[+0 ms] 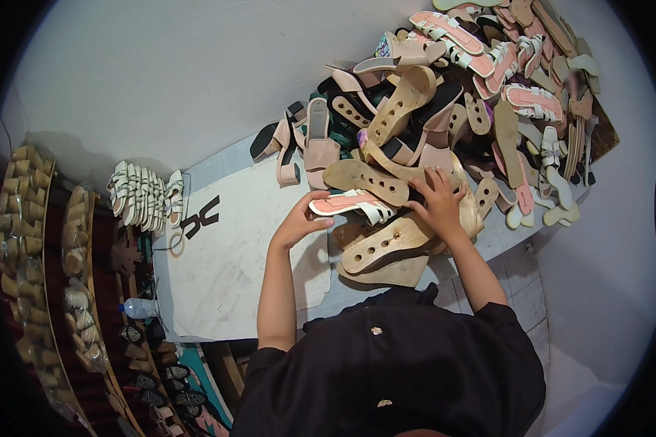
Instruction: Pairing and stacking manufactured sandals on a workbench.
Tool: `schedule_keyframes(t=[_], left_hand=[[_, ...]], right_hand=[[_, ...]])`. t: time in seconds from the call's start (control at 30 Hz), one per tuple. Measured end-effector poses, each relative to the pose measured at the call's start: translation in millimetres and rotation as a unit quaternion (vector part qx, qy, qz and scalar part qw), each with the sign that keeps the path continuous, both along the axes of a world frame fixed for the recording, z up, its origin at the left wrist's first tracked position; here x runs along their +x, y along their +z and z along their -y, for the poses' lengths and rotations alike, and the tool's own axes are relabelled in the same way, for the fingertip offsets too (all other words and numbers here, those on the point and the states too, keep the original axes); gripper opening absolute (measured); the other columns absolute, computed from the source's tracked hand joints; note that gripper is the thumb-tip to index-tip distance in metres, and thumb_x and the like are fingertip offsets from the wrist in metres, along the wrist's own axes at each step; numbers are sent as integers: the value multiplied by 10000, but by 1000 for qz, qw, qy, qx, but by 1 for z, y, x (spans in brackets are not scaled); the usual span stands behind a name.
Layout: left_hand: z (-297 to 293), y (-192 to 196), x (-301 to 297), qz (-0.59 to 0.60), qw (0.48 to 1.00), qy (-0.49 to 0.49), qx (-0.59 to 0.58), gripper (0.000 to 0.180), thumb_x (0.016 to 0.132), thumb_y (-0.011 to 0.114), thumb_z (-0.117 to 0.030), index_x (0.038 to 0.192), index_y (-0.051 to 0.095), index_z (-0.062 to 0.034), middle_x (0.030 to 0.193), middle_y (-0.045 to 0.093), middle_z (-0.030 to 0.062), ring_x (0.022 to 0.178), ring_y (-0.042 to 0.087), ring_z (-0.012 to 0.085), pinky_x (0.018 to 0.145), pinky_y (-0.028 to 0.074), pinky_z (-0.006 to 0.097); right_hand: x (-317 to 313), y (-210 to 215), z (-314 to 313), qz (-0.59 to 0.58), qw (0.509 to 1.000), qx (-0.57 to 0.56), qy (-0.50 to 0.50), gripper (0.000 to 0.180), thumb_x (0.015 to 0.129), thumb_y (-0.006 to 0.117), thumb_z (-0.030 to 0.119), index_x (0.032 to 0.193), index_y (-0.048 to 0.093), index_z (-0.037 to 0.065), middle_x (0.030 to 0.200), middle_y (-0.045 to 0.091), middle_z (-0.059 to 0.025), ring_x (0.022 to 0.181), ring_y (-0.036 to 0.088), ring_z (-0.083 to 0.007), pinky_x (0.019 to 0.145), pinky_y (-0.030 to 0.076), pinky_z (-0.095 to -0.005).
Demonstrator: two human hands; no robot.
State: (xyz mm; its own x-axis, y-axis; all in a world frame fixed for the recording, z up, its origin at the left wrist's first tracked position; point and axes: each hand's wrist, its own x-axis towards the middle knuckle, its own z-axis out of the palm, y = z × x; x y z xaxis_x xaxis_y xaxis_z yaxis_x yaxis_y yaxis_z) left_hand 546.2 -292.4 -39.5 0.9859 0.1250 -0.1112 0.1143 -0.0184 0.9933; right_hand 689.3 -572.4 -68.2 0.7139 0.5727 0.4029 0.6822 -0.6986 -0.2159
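Note:
A sandal (346,203) with a pink insole and white straps lies at the front of the pile. My left hand (299,222) grips its left end between thumb and fingers. Over the pile to the right, my right hand (439,200) has its fingers spread, resting among wooden shoe lasts with holes in them. One wooden last (366,182) lies just beyond the sandal, and another wooden last (388,244) lies nearer to me. My right hand covers part of the pieces beneath it.
Pink heeled sandals (321,149) stand beyond my left hand. More pink-and-white sandals (532,102) are heaped at the back right. A white sheet (248,255) covers the table's left side, with a row of white sandals (142,197) behind it. Shelves of footwear stand left, near a bottle (141,308).

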Motion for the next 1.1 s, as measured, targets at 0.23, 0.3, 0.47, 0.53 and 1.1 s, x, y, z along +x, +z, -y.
schedule_keyframes(t=[0.23,0.3,0.47,0.53,1.1], left_hand=[[-7,-27,-16,63,935,63,343,401,641,769,-183,990,617,-56,1135,538,111,1011,540,245,860,437,336],[1,-29,-19,67,933,62,349,430,623,772,-202,1001,617,-68,1082,567,126,1013,539,283,859,440,353],[9,-43,-26,78,891,42,445,497,583,773,-288,1023,621,-112,1069,571,131,956,536,315,834,426,375],[12,-45,-25,84,887,52,451,507,582,771,-306,1029,621,-120,1080,567,127,963,531,308,847,412,380],[35,-42,-26,53,845,6,531,616,562,749,-146,1141,536,-135,1150,508,109,1089,466,270,939,308,448]], right_hand=[[13,5,-26,34,998,42,-11,496,654,670,502,1015,561,179,1157,476,-14,1176,381,-225,935,100,-610],[12,2,-30,45,997,54,-12,505,660,665,501,1010,556,153,1144,488,-13,1162,395,-210,937,104,-601],[10,5,-47,30,993,113,-29,544,686,642,511,1074,535,145,1124,502,-24,1141,418,-198,935,109,-603],[16,6,-57,25,988,147,-32,550,703,628,513,1102,525,147,1118,507,-27,1138,422,-199,930,119,-610],[16,14,-34,-73,993,90,-12,781,619,729,421,1279,366,216,1316,299,-124,1264,234,-303,928,143,-633]])
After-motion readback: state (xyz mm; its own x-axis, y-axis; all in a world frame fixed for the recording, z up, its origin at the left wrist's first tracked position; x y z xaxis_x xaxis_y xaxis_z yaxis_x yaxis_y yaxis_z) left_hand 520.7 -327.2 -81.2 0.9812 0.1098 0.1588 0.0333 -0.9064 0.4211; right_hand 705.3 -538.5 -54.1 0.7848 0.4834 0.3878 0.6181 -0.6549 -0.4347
